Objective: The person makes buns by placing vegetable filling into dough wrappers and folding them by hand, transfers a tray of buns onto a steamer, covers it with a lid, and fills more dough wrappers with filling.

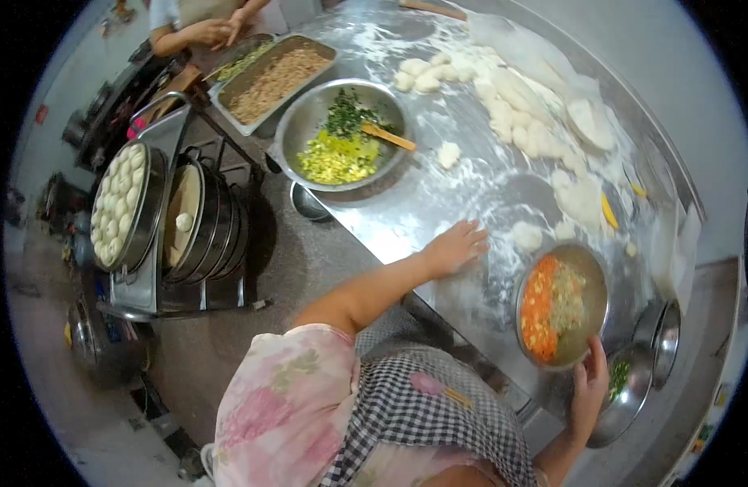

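Pale, diffuse light washed over your steel table (pixel 372 229), glaring white just below the large bowl (pixel 286 160), while shadow darkened the floor (pixel 268 215) beside the trolley (pixel 133 290). Your wide lens bent the table's edges, black swallowed the frame's corners, and distant pots (pixel 75 127) looked dim and soft.

This is a kitchen: floured metal table (pixel 374 221), dough (pixel 516 122), stacked steamers (pixel 214 223), a bowl of chopped food (pixel 581 337).

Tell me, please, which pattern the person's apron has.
The apron has black-and-white checks, best seen in the head view.
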Demonstrator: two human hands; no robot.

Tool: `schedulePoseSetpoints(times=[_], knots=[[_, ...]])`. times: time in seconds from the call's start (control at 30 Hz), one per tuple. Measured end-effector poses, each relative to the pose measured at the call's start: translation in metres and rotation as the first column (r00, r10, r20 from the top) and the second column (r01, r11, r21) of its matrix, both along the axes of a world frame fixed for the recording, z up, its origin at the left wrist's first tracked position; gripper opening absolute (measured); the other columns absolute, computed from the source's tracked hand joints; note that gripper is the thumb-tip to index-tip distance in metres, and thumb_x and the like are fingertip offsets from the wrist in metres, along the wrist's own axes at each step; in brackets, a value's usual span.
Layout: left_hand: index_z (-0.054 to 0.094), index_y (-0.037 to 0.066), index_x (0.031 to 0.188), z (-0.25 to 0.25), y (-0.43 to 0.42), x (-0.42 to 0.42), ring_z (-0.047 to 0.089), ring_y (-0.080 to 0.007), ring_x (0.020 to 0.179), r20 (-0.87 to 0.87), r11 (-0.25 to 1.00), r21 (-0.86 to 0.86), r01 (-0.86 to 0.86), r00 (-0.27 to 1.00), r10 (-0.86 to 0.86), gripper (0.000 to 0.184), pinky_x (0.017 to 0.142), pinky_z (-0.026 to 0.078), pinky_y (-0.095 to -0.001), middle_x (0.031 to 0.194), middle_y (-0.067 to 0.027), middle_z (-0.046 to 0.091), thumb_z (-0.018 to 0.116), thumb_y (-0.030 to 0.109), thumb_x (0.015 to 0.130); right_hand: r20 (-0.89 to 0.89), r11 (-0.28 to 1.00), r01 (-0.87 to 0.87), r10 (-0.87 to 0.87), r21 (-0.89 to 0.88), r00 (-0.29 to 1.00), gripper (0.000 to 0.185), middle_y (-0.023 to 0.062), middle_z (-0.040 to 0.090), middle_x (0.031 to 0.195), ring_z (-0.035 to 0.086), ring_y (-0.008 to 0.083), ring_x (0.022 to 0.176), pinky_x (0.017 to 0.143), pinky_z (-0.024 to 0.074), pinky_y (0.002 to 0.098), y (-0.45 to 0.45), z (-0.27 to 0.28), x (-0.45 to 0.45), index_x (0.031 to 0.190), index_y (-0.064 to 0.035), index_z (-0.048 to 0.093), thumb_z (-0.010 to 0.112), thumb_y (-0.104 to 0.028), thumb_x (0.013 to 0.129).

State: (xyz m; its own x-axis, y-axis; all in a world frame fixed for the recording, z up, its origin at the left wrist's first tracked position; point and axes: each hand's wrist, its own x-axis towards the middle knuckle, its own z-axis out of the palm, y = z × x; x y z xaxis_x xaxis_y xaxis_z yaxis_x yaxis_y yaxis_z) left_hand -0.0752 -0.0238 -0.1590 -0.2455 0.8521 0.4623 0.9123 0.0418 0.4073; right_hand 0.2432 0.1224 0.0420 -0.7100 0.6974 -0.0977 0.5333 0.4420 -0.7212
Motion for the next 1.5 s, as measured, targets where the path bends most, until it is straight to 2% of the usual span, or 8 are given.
schedulePoseSetpoints(times=[0.2, 0.53, 0.6, 0.67, 0.9, 1.07, 1.23, 1.5], knots=[[0.058, 0.003, 0.105, 0.011, -0.03, -0.008, 0.053, -0.0301, 0.101, 0.059, 0.96, -0.205, 0.193, 0.981, -0.184, 0.032, 0.086, 0.044, -0.0391, 0.106, -0.0133, 0.058, 0.059, 0.017, 0.076, -0.068, 0.999, 0.026, -0.029, -0.037, 0.997, 0.05, 0.0155, 0.046, 0.129, 0.04, 0.0269, 0.123, 0.103, 0.0269, 0.035, -0.001, 0.0, 0.017, 0.127, 0.0026, 0.042, 0.057, -0.01, 0.081], [0.031, 0.0, 0.134, 0.01, 0.017, -0.007, 0.024, -0.0334, 0.132, -0.127, 0.93, -0.361, -0.069, 0.992, 0.024, 0.071, 0.108, 0.017, -0.0455, 0.141, -0.0196, 0.026, 0.043, 0.051, 0.086, -0.072, 0.986, -0.17, 0.169, 0.001, 0.983, 0.041, 0.0132, 0.052, 0.123, 0.045, 0.025, 0.118, 0.099, 0.0343, 0.0345, -0.031, -0.009, -0.055, 0.117, -0.0035, 0.053, 0.059, -0.003, 0.076], [0.034, 0.0, 0.133, 0.011, 0.017, -0.038, 0.027, -0.0319, 0.13, 0.751, 0.953, -0.298, 0.06, 0.631, 0.195, 0.071, 0.108, 0.016, -0.042, 0.138, -0.02, 0.032, 0.038, 0.055, 0.087, -0.105, 0.959, -0.283, 0.283, 0.008, 0.953, 0.038, 0.0131, 0.053, 0.118, 0.048, 0.0272, 0.112, 0.095, 0.0377, 0.0354, -0.049, -0.016, -0.095, 0.113, -0.0049, 0.055, 0.058, -0.003, 0.075], [0.04, -0.001, 0.129, 0.026, 0.001, -0.047, 0.033, -0.0299, 0.126, 0.997, 0.985, 0.074, -0.158, 0.036, -0.069, 0.069, 0.107, 0.019, -0.0388, 0.132, -0.0203, 0.04, 0.029, 0.055, 0.091, -0.053, 0.918, -0.374, 0.383, 0.13, 0.922, 0.031, 0.013, 0.055, 0.11, 0.051, 0.03, 0.104, 0.089, 0.0409, 0.037, -0.066, -0.036, -0.135, 0.107, -0.0054, 0.056, 0.057, -0.005, 0.076], [0.053, -0.004, 0.11, 0.048, -0.066, -0.081, 0.055, -0.027, 0.097, 0.983, 0.968, 0.036, -0.25, 0.185, 0.012, 0.036, 0.091, 0.039, -0.0355, 0.103, -0.0151, 0.059, 0.043, 0.027, 0.093, 0.194, 0.782, -0.474, 0.433, 0.404, 0.88, 0.014, 0.0116, 0.057, 0.095, 0.053, 0.03, 0.089, 0.078, 0.0435, 0.0391, -0.087, -0.136, -0.248, 0.088, -0.006, 0.059, 0.056, -0.005, 0.074], [0.062, 0.004, 0.097, 0.053, -0.022, -0.114, 0.055, -0.0362, 0.092, 0.351, 0.969, 0.099, -0.228, 0.919, 0.18, 0.023, 0.086, 0.043, -0.0395, 0.106, -0.0197, 0.056, 0.052, 0.004, 0.077, 0.364, 0.799, -0.552, 0.453, 0.239, 0.814, 0.018, 0.0122, 0.057, 0.097, 0.054, 0.0292, 0.091, 0.081, 0.0435, 0.0371, -0.081, -0.146, -0.255, 0.091, -0.0057, 0.06, 0.055, -0.003, 0.074], [0.062, 0.006, 0.096, 0.016, 0.032, -0.155, 0.053, -0.0359, 0.098, -0.114, 0.934, -0.091, -0.346, 0.935, 0.335, 0.027, 0.088, 0.041, -0.0439, 0.117, -0.0227, 0.049, 0.051, 0.0, 0.072, -0.137, 0.976, -0.201, 0.211, 0.079, 0.968, 0.023, 0.0102, 0.057, 0.098, 0.058, 0.0232, 0.089, 0.077, 0.0465, 0.0312, -0.081, -0.118, -0.238, 0.099, -0.0036, 0.059, 0.054, 0.001, 0.077], [0.06, 0.01, 0.096, 0.033, -0.005, -0.086, 0.058, -0.0205, 0.083, 0.589, 0.995, 0.084, -0.045, 0.808, -0.013, 0.033, 0.069, 0.049, -0.0332, 0.091, -0.0099, 0.057, 0.074, 0.024, 0.069, -0.288, 1.0, -0.003, 0.004, 0.002, 0.957, 0.026, 0.0113, 0.056, 0.093, 0.059, 0.02, 0.083, 0.073, 0.048, 0.0308, -0.078, -0.094, -0.272, 0.104, 0.0001, 0.056, 0.057, -0.005, 0.079]])
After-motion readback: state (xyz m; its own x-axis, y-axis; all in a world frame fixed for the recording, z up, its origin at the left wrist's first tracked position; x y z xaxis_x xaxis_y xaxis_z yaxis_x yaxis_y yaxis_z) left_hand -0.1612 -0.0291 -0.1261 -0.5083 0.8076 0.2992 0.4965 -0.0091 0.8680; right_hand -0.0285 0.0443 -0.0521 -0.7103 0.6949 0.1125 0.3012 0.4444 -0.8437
